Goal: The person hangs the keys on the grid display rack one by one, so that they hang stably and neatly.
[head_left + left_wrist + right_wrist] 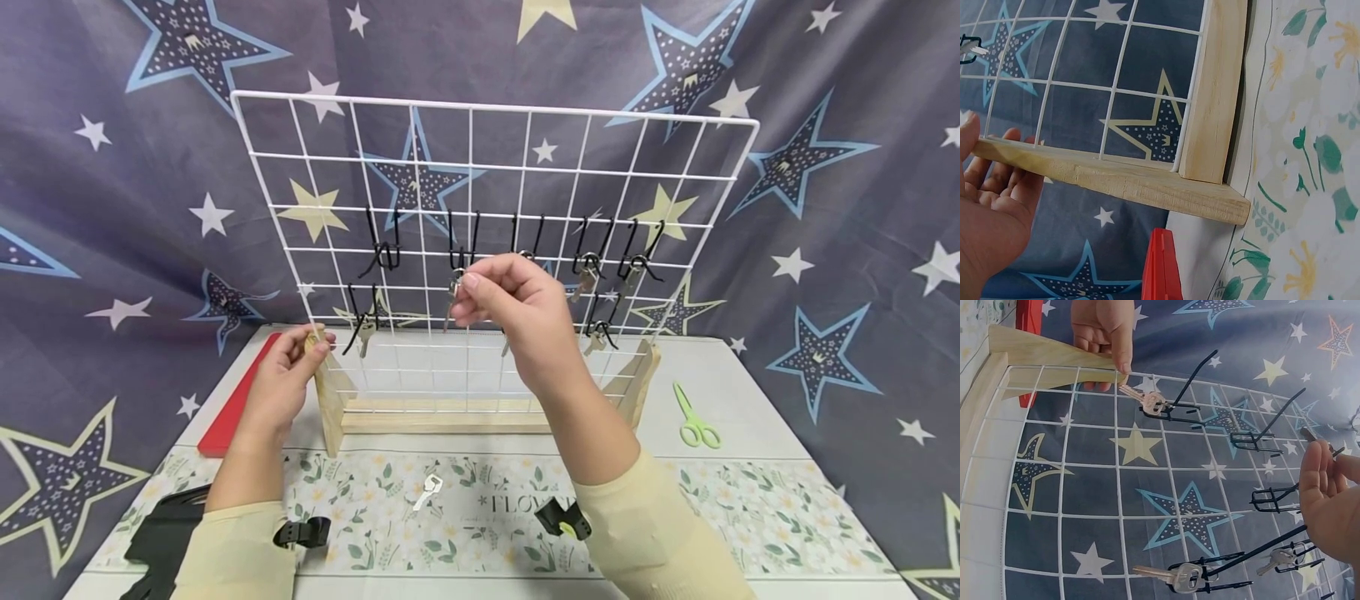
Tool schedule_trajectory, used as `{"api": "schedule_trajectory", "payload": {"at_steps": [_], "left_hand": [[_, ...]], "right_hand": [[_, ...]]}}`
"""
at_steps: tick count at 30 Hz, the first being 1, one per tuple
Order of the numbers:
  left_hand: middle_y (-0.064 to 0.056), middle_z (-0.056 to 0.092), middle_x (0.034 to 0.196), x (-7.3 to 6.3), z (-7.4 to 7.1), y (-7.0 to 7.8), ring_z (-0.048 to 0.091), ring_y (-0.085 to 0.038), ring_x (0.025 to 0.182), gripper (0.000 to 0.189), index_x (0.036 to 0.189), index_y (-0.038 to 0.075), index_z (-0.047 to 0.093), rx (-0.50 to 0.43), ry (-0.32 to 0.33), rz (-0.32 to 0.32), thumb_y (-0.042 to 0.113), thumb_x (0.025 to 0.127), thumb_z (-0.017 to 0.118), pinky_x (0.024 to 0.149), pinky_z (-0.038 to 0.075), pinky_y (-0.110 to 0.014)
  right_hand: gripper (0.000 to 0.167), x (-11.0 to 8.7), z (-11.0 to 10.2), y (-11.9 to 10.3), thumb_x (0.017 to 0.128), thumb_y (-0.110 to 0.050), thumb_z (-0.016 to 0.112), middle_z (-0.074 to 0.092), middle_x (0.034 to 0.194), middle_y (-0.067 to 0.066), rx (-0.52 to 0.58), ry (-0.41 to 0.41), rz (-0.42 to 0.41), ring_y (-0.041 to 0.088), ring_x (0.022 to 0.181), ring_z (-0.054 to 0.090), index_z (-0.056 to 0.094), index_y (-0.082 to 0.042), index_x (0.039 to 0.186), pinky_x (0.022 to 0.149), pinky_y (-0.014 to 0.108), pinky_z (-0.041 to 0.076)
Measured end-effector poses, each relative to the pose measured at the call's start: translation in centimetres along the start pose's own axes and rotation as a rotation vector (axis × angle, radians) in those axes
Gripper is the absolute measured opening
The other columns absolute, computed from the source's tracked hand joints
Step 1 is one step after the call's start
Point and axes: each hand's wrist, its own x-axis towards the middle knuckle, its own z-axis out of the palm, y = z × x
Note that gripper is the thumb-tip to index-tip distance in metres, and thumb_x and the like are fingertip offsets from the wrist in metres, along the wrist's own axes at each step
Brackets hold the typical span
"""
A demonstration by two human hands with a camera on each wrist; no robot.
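My right hand (pixel 525 312) pinches a small key (pixel 453 289) between thumb and fingers, in front of a black hook (pixel 462 250) on the white wire grid (pixel 498 173). Whether the key touches the hook cannot be told. In the right wrist view, part of the right hand (pixel 1332 500) shows at the right edge. With fingers and thumb around it, my left hand (pixel 997 219) grips the wooden side support (pixel 1110 181) at the grid's left end. Several keys hang from other black hooks, among them one key (pixel 365 337) at lower left and another key (pixel 587 279) to the right.
One loose key (pixel 428 492) lies on the floral mat (pixel 360 533) before the stand. Green scissors (pixel 697 421) lie at the right, and a red flat object (pixel 236 408) at the left. A black object (pixel 168 542) sits by the left forearm. Starry cloth hangs behind.
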Motion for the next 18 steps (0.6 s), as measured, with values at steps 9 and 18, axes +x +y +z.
{"api": "schedule_trajectory", "payload": {"at_steps": [9,18], "left_hand": [[0.003,0.064,0.118,0.05,-0.04,-0.13,0.060,-0.007,0.111,0.034,0.128,0.014,0.054,0.004,0.004,0.002,0.018,0.096,0.063,0.090,0.046,-0.010],[0.002,0.064,0.118,0.07,-0.03,-0.14,0.060,-0.007,0.111,0.035,0.130,0.011,0.053,0.008,0.003,0.008,0.018,0.097,0.063,0.090,0.046,-0.010]], "right_hand": [[0.009,0.23,-0.14,0.85,0.093,-0.005,0.065,0.067,0.087,0.012,-0.132,0.032,-0.036,0.020,0.074,0.068,0.063,0.003,0.098,0.072,0.041,0.060],[0.012,0.44,-0.53,0.97,0.095,-0.012,0.064,0.066,0.085,0.016,-0.272,-0.018,-0.010,0.027,0.075,0.067,0.062,0.000,0.098,0.071,0.039,0.059]]}}
